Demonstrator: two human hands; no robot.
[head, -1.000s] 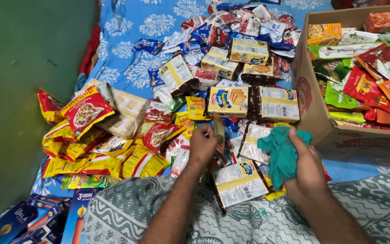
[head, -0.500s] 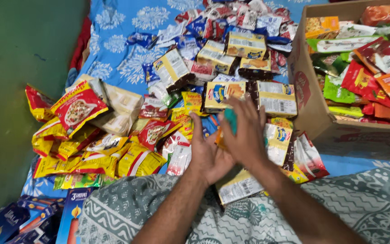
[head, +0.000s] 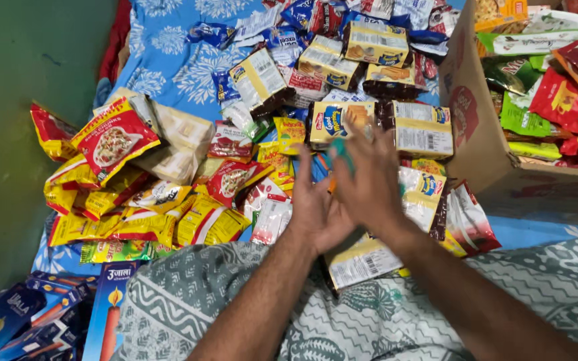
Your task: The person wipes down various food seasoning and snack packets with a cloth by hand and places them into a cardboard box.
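- There is one view only, from the camera on the person's head, so no second view shares anything with it.
- It looks steeply down and forward over the person's lap onto the blue flowered cloth.
- It sits close: both forearms run up from the bottom edge, and the left hand and right hand meet near the middle, over the cloth.
- Right of the cloth, the cardboard box is cut by the frame's edge; left of the cloth runs a green floor.

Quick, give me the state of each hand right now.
Left hand: open, palm against the teal packet.
Right hand: open, fingers spread, pressed over that packet.
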